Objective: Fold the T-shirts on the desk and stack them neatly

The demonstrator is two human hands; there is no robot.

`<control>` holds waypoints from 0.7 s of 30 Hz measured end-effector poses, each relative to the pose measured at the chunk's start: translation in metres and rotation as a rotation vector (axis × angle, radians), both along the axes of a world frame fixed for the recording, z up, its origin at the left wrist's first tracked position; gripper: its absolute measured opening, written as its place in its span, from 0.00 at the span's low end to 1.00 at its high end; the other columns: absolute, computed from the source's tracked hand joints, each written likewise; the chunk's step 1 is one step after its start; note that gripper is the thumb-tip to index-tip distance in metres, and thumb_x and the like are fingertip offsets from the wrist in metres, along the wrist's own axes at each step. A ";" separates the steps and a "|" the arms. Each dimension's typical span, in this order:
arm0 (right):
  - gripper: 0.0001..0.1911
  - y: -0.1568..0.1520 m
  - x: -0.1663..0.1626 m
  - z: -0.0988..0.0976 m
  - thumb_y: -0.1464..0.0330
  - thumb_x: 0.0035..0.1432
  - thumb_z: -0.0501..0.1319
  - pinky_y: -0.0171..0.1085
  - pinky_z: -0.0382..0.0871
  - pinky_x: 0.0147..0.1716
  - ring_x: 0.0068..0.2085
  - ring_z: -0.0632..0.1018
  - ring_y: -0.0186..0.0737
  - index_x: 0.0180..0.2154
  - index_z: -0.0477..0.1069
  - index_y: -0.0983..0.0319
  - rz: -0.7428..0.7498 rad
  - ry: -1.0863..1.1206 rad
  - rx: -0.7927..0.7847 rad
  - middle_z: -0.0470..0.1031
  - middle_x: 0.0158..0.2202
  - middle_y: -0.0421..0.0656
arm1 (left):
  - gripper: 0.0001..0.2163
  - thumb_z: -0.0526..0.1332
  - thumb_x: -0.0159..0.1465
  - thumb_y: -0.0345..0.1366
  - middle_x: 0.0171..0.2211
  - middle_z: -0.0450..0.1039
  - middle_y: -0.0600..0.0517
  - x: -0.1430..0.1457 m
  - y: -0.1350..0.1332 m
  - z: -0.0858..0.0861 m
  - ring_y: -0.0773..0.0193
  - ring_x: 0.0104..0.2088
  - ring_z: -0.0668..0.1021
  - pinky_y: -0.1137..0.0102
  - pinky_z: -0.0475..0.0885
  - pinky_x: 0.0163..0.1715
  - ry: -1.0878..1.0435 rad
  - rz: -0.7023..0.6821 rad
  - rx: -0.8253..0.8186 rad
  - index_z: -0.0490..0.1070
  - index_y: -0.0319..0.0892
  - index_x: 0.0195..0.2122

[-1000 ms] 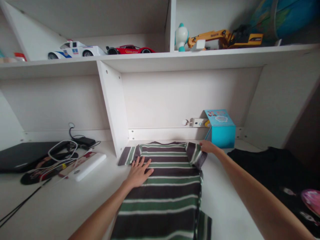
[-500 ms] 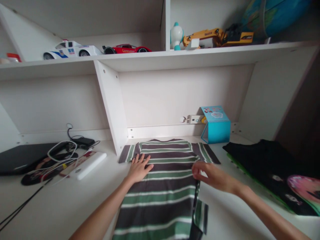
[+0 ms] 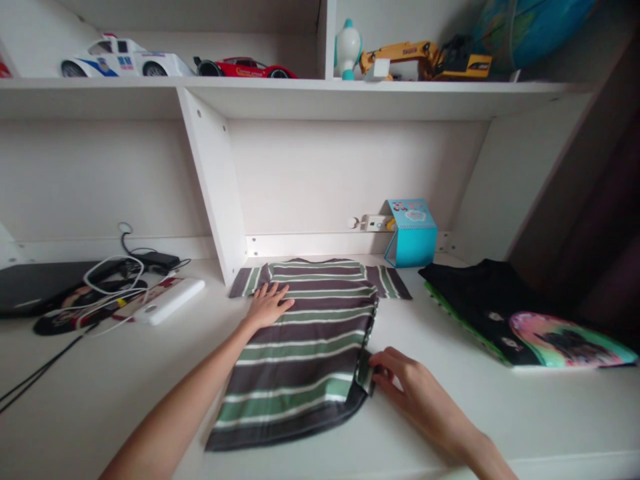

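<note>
A striped T-shirt (image 3: 300, 337) in dark brown, green and white lies spread on the white desk, its neckline toward the back panel and both short sleeves out to the sides. My left hand (image 3: 267, 308) rests flat on its upper left part with the fingers spread. Near the lower right edge, my right hand (image 3: 400, 377) pinches a small folded-over flap of the shirt between thumb and fingers. Along that right side the fabric is turned and slightly rumpled, and the dark bottom hem curves up toward the flap.
Dark folded clothes (image 3: 500, 317) lie to the right. A blue desk calendar (image 3: 413, 233) stands by a wall socket (image 3: 376, 223). At left are a laptop (image 3: 40, 287), tangled cables (image 3: 115, 287) and a white power strip (image 3: 173, 301). Toy cars and a yellow excavator (image 3: 425, 60) sit on the shelf (image 3: 280, 100).
My right hand has moved from the shirt's upper right side down to the flap near the hem. My left hand stays on the shirt. The view has shifted, showing the whole bottom hem.
</note>
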State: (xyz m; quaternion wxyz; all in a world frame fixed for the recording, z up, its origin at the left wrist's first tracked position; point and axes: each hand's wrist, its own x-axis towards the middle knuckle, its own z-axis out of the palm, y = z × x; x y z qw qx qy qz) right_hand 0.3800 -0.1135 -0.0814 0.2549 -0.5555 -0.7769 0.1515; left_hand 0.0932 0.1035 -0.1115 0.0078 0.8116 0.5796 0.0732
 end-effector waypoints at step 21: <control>0.20 -0.035 0.092 -0.006 0.53 0.55 0.48 0.34 0.62 0.19 0.22 0.70 0.40 0.18 0.62 0.56 -0.416 0.156 0.070 0.66 0.18 0.41 | 0.32 0.36 0.59 0.62 0.63 0.41 0.52 -0.005 -0.004 0.003 0.48 0.62 0.46 0.54 0.44 0.56 0.019 0.025 -0.016 0.45 0.55 0.61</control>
